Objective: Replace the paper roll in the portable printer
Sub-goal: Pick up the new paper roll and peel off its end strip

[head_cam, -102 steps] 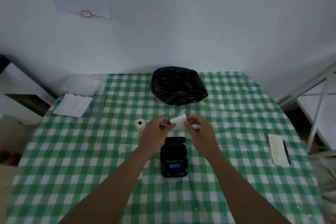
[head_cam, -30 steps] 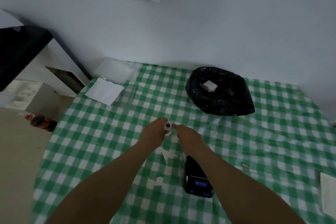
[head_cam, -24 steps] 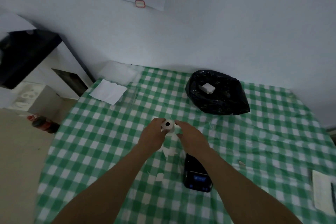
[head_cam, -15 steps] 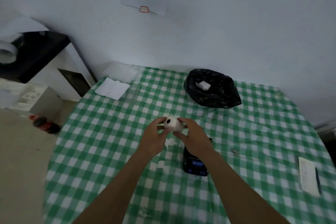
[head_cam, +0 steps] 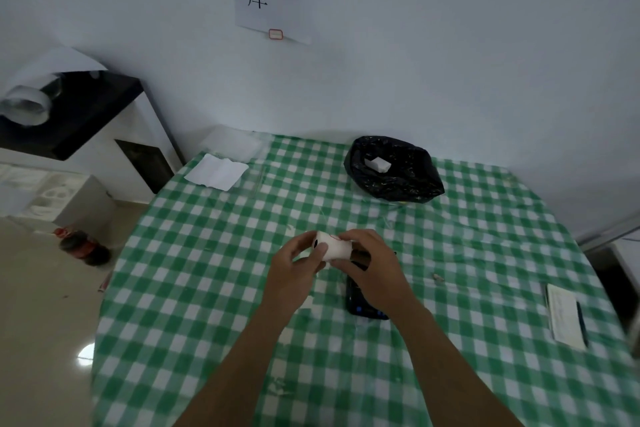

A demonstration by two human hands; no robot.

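Both hands pinch one white paper roll (head_cam: 333, 249) in the air above the table (head_cam: 194, 288): the left hand (head_cam: 294, 270) grips its left end, thumb pressed on the front of the roll beside the dark core hole, while the right hand (head_cam: 372, 265) closes thumb and fingers around its right end. Green-and-white checked cloth covers the table, which stands against a pale wall. At the far side sits a black bag (head_cam: 393, 168), its mouth open and lying wide, and inside it rests a single white block (head_cam: 377, 163), tilted against the lining. Far left on the cloth lies a creased white sheet (head_cam: 217, 172), well apart from the bag. At the right edge a white notepad (head_cam: 564, 314) lies flat with a dark pen (head_cam: 581, 322) just beside it. Directly under the right hand and wrist lies the black portable printer (head_cam: 360, 302), mostly hidden; only its near end with small blue lights shows, so whether its paper bay is open cannot be told. Off the table, a dark bottle (head_cam: 83, 248) lies on the floor at left.
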